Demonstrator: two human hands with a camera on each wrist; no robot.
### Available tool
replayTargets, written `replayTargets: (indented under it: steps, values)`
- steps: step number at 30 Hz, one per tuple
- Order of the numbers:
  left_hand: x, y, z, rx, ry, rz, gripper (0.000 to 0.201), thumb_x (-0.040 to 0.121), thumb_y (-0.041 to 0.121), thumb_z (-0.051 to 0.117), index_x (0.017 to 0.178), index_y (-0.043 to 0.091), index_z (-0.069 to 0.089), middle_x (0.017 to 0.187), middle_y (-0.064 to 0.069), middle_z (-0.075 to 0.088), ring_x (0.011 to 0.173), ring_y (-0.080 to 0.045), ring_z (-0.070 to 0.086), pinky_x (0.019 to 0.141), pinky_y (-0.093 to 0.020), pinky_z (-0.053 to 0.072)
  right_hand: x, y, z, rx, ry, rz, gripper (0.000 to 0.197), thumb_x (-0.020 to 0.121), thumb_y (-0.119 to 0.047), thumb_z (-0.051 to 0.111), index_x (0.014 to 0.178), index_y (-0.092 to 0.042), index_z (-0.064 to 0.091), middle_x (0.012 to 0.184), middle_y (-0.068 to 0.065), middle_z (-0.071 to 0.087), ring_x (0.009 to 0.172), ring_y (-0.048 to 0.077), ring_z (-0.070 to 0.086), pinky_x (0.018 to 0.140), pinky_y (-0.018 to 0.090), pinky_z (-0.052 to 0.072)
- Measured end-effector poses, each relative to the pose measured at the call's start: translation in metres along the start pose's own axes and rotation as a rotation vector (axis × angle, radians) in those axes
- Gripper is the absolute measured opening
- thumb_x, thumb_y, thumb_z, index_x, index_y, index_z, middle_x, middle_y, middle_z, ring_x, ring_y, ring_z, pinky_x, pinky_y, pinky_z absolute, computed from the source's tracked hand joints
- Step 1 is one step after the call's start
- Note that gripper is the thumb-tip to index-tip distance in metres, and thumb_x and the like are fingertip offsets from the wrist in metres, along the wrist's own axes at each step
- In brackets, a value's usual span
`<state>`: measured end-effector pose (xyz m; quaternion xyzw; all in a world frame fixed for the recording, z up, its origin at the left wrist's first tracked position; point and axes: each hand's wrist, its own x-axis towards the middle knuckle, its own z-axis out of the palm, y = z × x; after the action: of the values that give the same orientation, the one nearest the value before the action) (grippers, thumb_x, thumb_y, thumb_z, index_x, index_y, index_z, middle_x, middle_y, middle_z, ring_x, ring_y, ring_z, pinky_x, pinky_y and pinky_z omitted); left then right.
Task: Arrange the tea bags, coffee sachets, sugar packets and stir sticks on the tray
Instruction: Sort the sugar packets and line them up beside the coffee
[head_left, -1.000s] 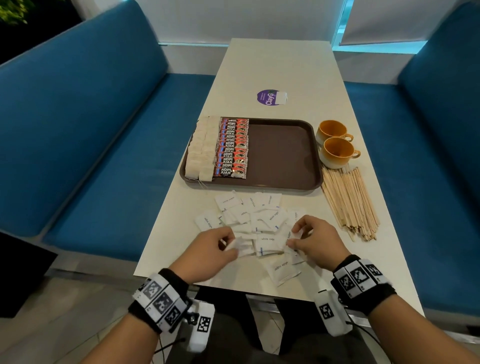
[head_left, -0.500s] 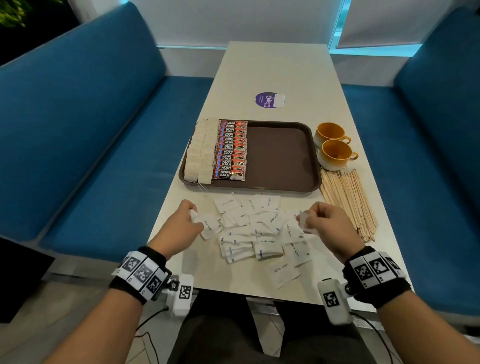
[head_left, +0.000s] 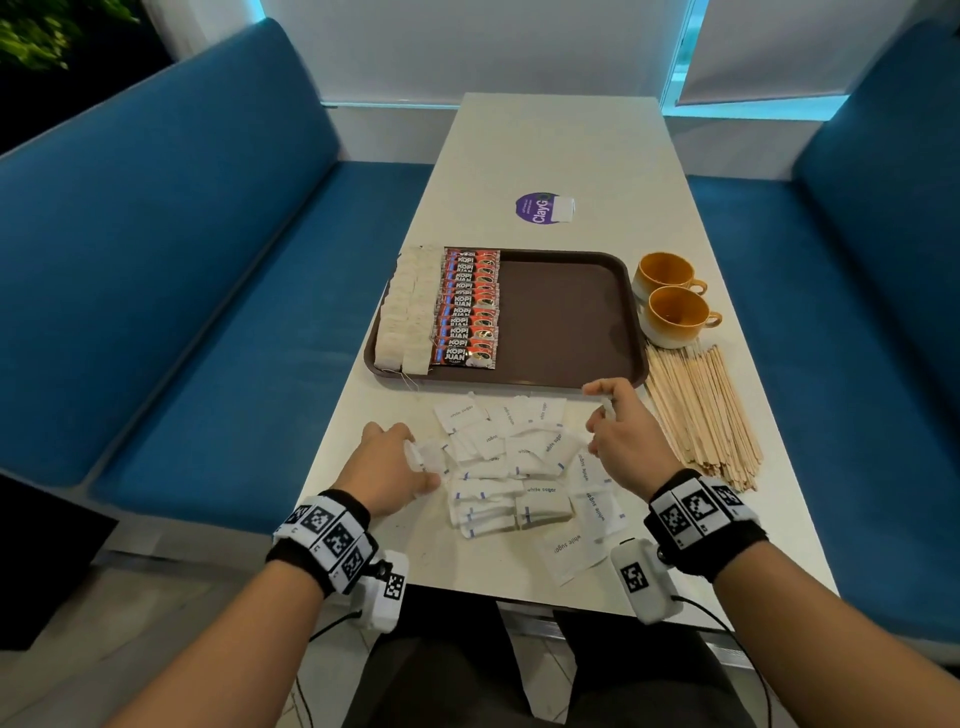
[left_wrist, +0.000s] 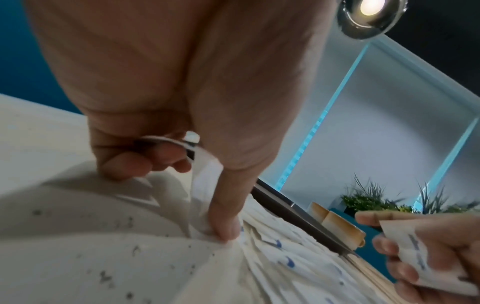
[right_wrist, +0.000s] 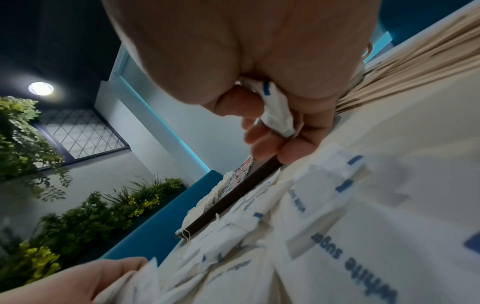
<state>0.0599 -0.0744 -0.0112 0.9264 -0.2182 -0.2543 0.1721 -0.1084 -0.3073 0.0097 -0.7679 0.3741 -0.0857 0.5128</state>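
Observation:
A brown tray (head_left: 566, 317) holds a column of white tea bags (head_left: 408, 312) at its left and a column of red coffee sachets (head_left: 470, 312) beside them. White sugar packets (head_left: 519, 467) lie scattered on the table in front of the tray. My left hand (head_left: 387, 467) grips sugar packets (left_wrist: 205, 174) at the left edge of the pile, thumb pressing down on them. My right hand (head_left: 623, 431) holds a sugar packet (right_wrist: 276, 111) curled in its fingers near the tray's front right corner. Wooden stir sticks (head_left: 701, 410) lie in a bundle to the right.
Two orange cups (head_left: 672, 296) stand right of the tray, just behind the stir sticks. A purple round sticker (head_left: 540, 208) lies farther back on the table. Blue benches (head_left: 156, 249) run along both sides. The table's near edge is close to my wrists.
Both hands have moved apart and forward from the middle of the pile, each carrying sugar packets. The right hand now is close to the tray's front right corner.

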Motion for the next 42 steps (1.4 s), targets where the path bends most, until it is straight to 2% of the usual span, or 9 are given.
replayTargets:
  steps: [8,12,21,24,32,38,39,40,42]
  values:
    - [-0.003,-0.003,-0.006,-0.533,0.021,0.059,0.017,0.086,0.015,0.074,0.088,0.007,0.06,0.078,-0.01,0.068,0.064,-0.024,0.06,0.058,-0.034,0.048,0.008,0.004,0.006,-0.192,-0.058,0.101,0.025,0.092,-0.015,0.061,0.117,-0.016,0.057,0.087,0.005,0.065,0.063,0.016,0.06,0.053,0.027,0.046]
    - [-0.002,0.007,-0.013,-0.791,0.02,0.012,0.036,0.079,0.019,0.06,0.106,-0.005,0.06,0.086,-0.007,0.054,0.075,-0.023,0.05,0.064,-0.035,0.045,0.011,0.008,0.009,-0.415,-0.152,0.117,0.063,0.086,-0.048,0.076,0.134,-0.015,0.051,0.127,0.003,0.062,0.106,0.021,0.064,0.085,0.032,0.049]
    - [0.015,0.027,-0.012,-0.862,0.065,0.047,0.022,0.093,-0.004,0.041,0.101,0.004,0.06,0.093,-0.012,0.067,0.085,-0.023,0.066,0.071,-0.033,0.056,0.009,0.011,0.011,-0.44,-0.136,0.082,0.07,0.08,-0.044,0.084,0.137,-0.015,0.055,0.14,0.005,0.057,0.117,0.022,0.058,0.098,0.034,0.048]
    - [0.026,0.031,-0.01,-0.769,0.049,0.053,0.022,0.095,-0.001,0.043,0.103,0.019,0.049,0.089,-0.011,0.056,0.075,-0.022,0.056,0.076,-0.04,0.053,0.009,0.014,0.008,-0.271,-0.131,0.072,0.049,0.082,-0.035,0.083,0.123,-0.014,0.066,0.127,0.007,0.069,0.113,0.025,0.066,0.101,0.041,0.052]
    - [0.048,0.052,-0.004,-0.276,0.036,0.029,0.036,0.099,0.037,0.058,0.126,0.014,0.053,0.099,-0.003,0.064,0.078,-0.016,0.059,0.062,-0.03,0.04,-0.006,0.003,-0.019,0.249,-0.034,0.077,0.009,0.091,-0.015,0.07,0.086,-0.009,0.066,0.065,-0.003,0.058,0.053,0.012,0.047,0.051,0.026,0.037]
    - [0.061,0.055,0.002,0.006,0.052,0.107,0.051,0.094,0.037,0.066,0.135,0.011,0.049,0.128,-0.011,0.063,0.115,-0.029,0.06,0.092,-0.035,0.047,-0.012,0.001,-0.021,0.381,-0.107,0.221,0.017,0.076,-0.008,0.055,0.093,-0.012,0.052,0.088,0.012,0.049,0.07,0.025,0.044,0.055,0.031,0.036]
    - [0.061,0.057,0.003,0.043,0.042,0.126,0.051,0.093,0.036,0.067,0.135,0.012,0.049,0.128,-0.012,0.062,0.115,-0.029,0.061,0.092,-0.036,0.048,-0.014,0.004,-0.02,0.395,-0.093,0.261,0.037,0.081,-0.004,0.052,0.102,-0.03,0.036,0.093,0.01,0.048,0.075,0.028,0.043,0.058,0.032,0.038]
    - [0.061,0.058,0.004,0.078,0.033,0.144,0.052,0.092,0.036,0.069,0.134,0.011,0.05,0.129,-0.012,0.061,0.115,-0.029,0.06,0.093,-0.037,0.048,-0.014,0.007,-0.019,0.422,-0.1,0.274,0.035,0.085,0.004,0.046,0.115,0.014,0.032,0.093,0.01,0.043,0.077,0.029,0.041,0.059,0.033,0.037]
    - [0.062,0.058,0.005,0.132,0.013,0.166,0.056,0.089,0.039,0.071,0.132,0.009,0.05,0.131,-0.014,0.056,0.119,-0.031,0.056,0.097,-0.039,0.047,-0.018,0.009,-0.019,0.46,-0.106,0.266,0.02,0.084,0.012,0.038,0.093,-0.004,0.047,0.09,0.012,0.039,0.074,0.029,0.04,0.057,0.034,0.038]
